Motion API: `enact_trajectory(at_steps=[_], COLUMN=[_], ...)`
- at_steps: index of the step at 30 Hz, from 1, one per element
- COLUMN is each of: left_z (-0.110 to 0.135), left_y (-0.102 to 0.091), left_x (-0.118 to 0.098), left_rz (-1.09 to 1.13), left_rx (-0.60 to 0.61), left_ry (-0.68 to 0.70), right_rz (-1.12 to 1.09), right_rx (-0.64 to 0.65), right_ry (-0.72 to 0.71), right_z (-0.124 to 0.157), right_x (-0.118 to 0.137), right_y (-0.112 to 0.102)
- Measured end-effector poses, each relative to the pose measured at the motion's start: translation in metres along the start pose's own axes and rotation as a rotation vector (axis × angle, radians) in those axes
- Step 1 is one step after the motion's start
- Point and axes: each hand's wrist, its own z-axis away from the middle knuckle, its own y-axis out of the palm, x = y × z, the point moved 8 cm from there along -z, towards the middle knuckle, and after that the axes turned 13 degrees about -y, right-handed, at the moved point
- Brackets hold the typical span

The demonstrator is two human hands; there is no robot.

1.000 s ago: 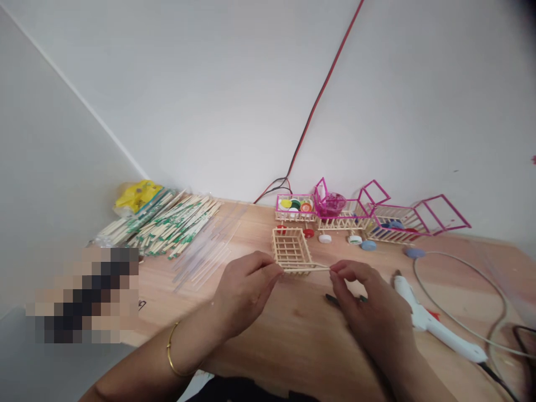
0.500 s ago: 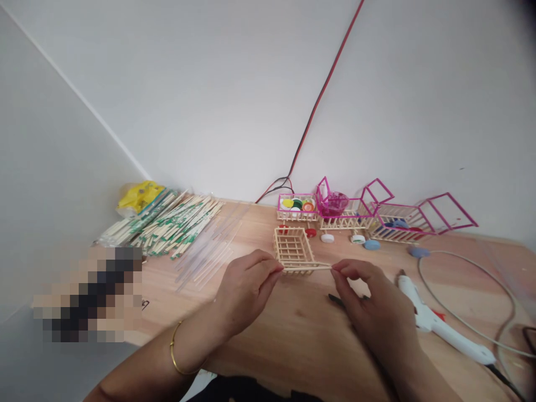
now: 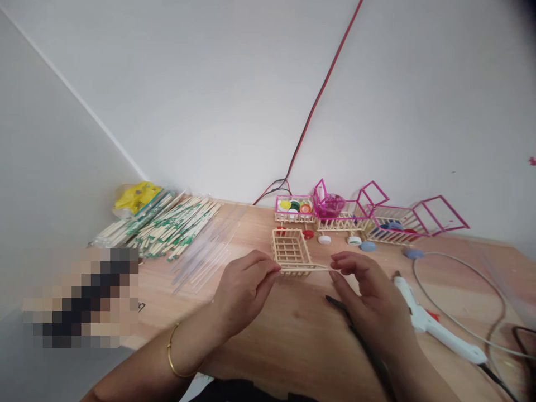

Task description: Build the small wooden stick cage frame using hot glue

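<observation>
My left hand (image 3: 247, 285) pinches the left ends of thin pale wooden sticks (image 3: 305, 269), held roughly level; they look like two, lying close together. At their right end is my right hand (image 3: 368, 296), thumb and index finger parted around the tips and no longer pressed together. Just behind the sticks stands a small basket (image 3: 288, 245) built of the same pale wood, with slatted sides and a grid bottom. The sticks cross in front of its near wall; whether they touch it I cannot tell.
A glue gun (image 3: 439, 329) with its cable lies right. Pink-rimmed stick carts (image 3: 341, 223) with bottle-cap wheels line the wall. Wrapped chopsticks (image 3: 176, 229) and clear glue sticks (image 3: 205, 257) lie left. A dark thin tool (image 3: 335, 303) rests by my right hand. A blurred patch covers the left edge.
My right thumb and index finger have parted from their pinch on the stick ends. My left hand keeps its hold. The whole view has shifted slightly.
</observation>
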Motion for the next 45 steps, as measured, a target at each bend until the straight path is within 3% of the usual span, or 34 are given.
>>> enact_trajectory(at_steps=[6,15,28,45], left_z=[0.0,0.0,0.0,-0.001], left_y=[0.001,-0.001,-0.001,0.001], left_x=[0.001,0.0,-0.001,0.006], left_rz=[0.013,0.01,-0.026,-0.016], left_rx=[0.009,-0.011,-0.03,-0.005], left_ry=[-0.011,-0.006,0.01,-0.053], right_rz=[-0.204,-0.459,-0.459,-0.42], right_rx=[0.042,0.033,0.002,-0.016], right_ry=[0.144,0.242,0.31,0.258], right_z=[0.01,0.009,0.011,0.008], right_x=[-0.019,-0.022,-0.024,-0.022], right_y=[0.015,0.023,0.022,0.019])
